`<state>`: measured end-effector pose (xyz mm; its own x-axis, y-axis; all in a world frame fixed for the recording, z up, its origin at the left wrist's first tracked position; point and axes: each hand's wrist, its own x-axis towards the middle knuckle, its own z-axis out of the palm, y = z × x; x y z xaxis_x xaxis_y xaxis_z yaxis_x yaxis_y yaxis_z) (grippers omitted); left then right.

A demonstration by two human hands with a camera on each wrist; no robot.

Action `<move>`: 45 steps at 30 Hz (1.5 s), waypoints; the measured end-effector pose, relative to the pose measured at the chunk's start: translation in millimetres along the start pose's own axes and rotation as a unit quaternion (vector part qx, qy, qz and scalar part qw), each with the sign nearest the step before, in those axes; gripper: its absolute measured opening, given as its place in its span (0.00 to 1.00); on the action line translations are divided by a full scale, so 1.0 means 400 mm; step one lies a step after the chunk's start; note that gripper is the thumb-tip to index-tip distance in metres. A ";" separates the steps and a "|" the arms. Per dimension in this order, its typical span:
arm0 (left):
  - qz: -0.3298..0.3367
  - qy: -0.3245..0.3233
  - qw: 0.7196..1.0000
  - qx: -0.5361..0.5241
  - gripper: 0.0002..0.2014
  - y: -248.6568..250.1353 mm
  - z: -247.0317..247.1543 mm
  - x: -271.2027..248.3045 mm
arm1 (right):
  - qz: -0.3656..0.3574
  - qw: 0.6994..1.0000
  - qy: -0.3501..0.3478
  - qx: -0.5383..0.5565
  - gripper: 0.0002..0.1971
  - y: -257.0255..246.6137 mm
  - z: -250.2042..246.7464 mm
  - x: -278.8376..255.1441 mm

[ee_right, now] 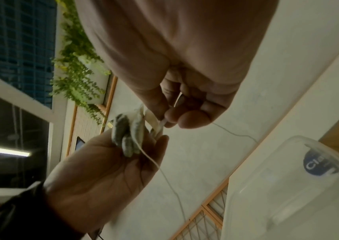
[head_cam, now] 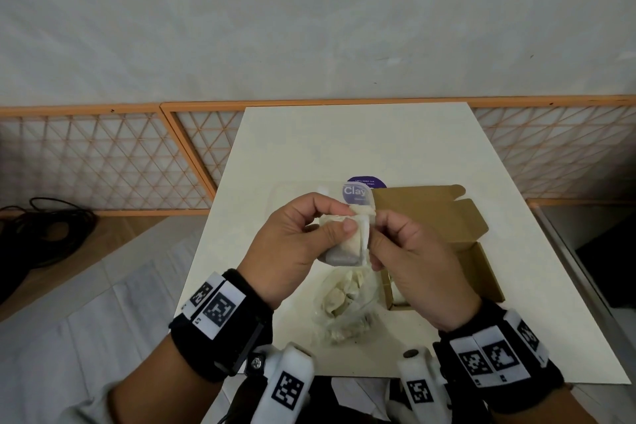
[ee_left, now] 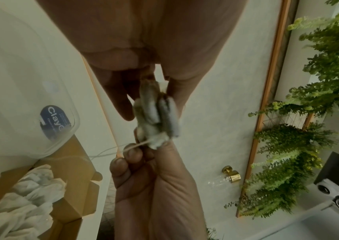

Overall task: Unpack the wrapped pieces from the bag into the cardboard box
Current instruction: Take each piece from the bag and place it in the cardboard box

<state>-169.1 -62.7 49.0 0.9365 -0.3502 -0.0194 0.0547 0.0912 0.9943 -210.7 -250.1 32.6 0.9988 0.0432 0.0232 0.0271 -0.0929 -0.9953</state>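
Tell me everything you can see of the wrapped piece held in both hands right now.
The wrapped piece is a small bundle in off-white paper or cloth, with grey slabs showing at its lower end. It is held in the air above the clear plastic bag, beside the cardboard box. The left hand grips its body between thumb and fingers; the right hand pinches a loose strip of wrapping. A thin string trails from it.

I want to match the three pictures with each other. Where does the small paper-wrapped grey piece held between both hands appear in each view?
Head: the small paper-wrapped grey piece is at centre, between the left hand and right hand.
Left wrist: piece at centre, right hand below it.
Right wrist: piece left of centre, on the left hand.
Shared landmark: the round purple "Clay" sticker.
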 end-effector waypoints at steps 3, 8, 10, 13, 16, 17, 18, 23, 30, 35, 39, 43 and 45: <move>0.006 -0.003 1.000 0.000 0.03 0.009 0.016 -0.002 | -0.018 0.999 -0.024 -0.017 0.08 -0.007 0.002 -0.010; 0.018 0.013 0.999 0.036 0.09 -0.005 0.008 0.013 | -0.048 0.997 -0.033 -0.044 0.11 -0.016 -0.015 -0.020; 0.021 0.006 0.998 0.059 0.14 -0.012 0.009 0.021 | -0.053 0.996 -0.038 -0.065 0.11 -0.010 -0.027 -0.020; 0.039 -0.001 0.997 0.062 0.15 -0.009 0.031 0.031 | -0.059 0.992 -0.009 -0.114 0.12 0.008 -0.035 -0.012; 0.068 -0.012 0.996 0.062 0.19 -0.001 0.067 0.041 | -0.057 0.994 0.027 -0.094 0.11 -0.004 -0.055 -0.004; 0.074 -0.011 0.995 0.068 0.21 0.001 0.076 0.046 | -0.056 0.994 0.033 -0.086 0.10 -0.015 -0.067 -0.003; 0.078 -0.010 0.994 0.073 0.23 0.002 0.082 0.050 | -0.052 0.995 0.038 -0.074 0.08 -0.026 -0.082 -0.001; 0.046 0.010 0.992 0.116 0.17 -0.035 0.065 0.045 | -0.075 0.982 0.124 -0.124 0.05 -0.048 -0.231 0.004; -0.051 0.039 0.944 0.324 0.06 -0.189 -0.045 -0.005 | -0.001 0.946 0.143 -0.291 0.09 0.038 -0.403 -0.010; -0.122 0.018 0.902 0.414 0.03 -0.273 -0.102 -0.017 | 0.165 0.912 0.040 -0.374 0.11 0.240 -0.411 0.026; -0.156 -0.012 0.888 0.432 0.02 -0.300 -0.109 -0.013 | 0.239 0.874 0.021 -0.422 0.15 0.359 -0.382 0.074; -0.181 -0.043 0.882 0.433 0.03 -0.313 -0.103 -0.003 | 0.269 0.880 0.044 -0.389 0.15 0.403 -0.347 0.110; -0.194 -0.058 0.870 0.449 0.04 -0.320 -0.100 0.002 | 0.279 0.881 0.073 -0.375 0.12 0.411 -0.335 0.118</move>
<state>-161.7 -37.3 -82.4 0.8641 -0.2878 -0.4130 0.0182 -0.8022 0.5968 -153.5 -396.5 -117.3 0.8582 -0.3402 -0.3844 -0.5050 -0.6932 -0.5142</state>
